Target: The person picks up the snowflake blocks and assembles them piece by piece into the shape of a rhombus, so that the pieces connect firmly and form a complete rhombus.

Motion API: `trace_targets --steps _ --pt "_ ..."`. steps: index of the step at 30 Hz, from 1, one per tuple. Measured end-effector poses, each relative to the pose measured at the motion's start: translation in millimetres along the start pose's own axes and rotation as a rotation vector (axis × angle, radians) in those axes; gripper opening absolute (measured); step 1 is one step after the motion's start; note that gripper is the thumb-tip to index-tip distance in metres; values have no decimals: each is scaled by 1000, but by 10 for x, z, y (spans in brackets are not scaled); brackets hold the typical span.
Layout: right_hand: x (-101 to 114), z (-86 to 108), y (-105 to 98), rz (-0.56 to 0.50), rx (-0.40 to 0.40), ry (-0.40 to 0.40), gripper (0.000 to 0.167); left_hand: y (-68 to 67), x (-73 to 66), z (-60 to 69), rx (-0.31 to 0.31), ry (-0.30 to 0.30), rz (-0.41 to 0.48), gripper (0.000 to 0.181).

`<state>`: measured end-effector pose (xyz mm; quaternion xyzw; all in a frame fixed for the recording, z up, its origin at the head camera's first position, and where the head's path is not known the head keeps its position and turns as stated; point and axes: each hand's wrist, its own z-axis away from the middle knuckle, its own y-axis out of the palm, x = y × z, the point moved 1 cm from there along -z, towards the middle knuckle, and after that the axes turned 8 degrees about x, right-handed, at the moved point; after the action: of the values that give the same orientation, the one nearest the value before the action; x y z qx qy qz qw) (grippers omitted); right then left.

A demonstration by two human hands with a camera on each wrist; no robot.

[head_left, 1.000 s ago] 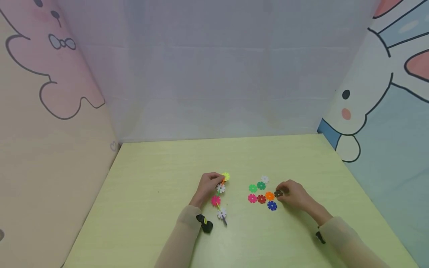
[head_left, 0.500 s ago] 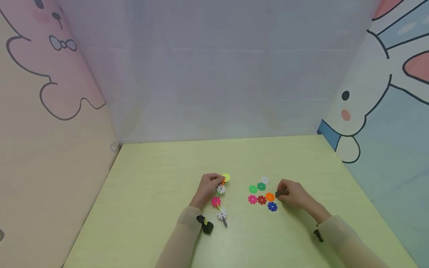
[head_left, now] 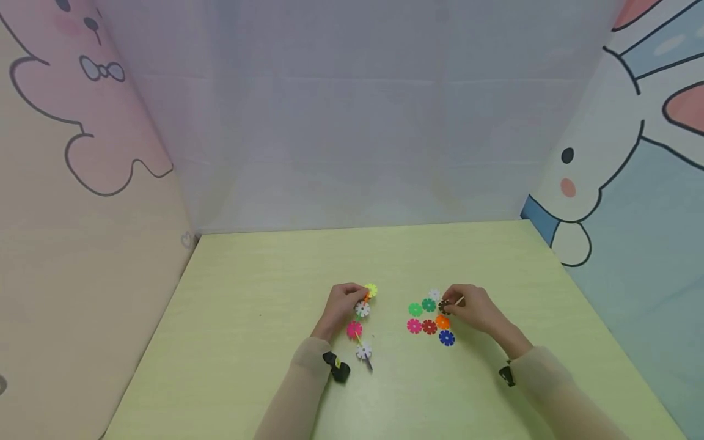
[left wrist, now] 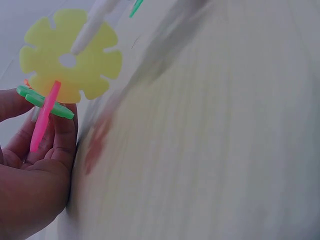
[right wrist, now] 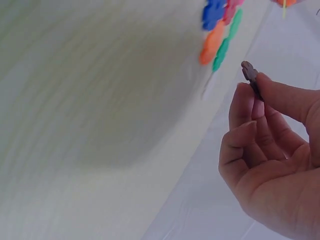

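Observation:
My left hand (head_left: 338, 308) holds a chain of interlocked flower-shaped plastic discs by its far end. A yellow disc (head_left: 371, 290) tops this chain; a white disc (head_left: 362, 310), a pink disc (head_left: 354, 330) and another white disc (head_left: 363, 351) follow towards me, with other discs edge-on between them. Up close in the left wrist view, the yellow disc (left wrist: 97, 57) faces the camera, slotted onto a pink one (left wrist: 44, 120). My right hand (head_left: 477, 308) pinches a dark brown disc (right wrist: 251, 77) between thumb and fingertips. In the right wrist view it is lifted off the table.
Loose discs lie flat between the hands: light green (head_left: 415, 310), dark green (head_left: 428, 305), white (head_left: 434, 294), pink (head_left: 414, 326), red (head_left: 429, 327), orange (head_left: 442, 322) and blue (head_left: 447, 338). The pale table (head_left: 247, 354) is bounded by cloth walls.
My right hand has moved left and slightly away from me with the brown disc, from beside the orange disc to beyond it. My left hand and the chain stay put.

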<state>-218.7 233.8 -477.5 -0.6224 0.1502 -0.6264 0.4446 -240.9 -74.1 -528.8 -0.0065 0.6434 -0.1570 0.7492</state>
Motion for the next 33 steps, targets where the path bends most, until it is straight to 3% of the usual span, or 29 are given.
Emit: trace_targets --steps 14,33 --pt "533 -244 311 -103 -94 -116 10 -9 24 -7 -6 5 35 21" --pt "814 -472 677 -181 -149 -150 14 -14 31 -44 -21 -15 9 21"
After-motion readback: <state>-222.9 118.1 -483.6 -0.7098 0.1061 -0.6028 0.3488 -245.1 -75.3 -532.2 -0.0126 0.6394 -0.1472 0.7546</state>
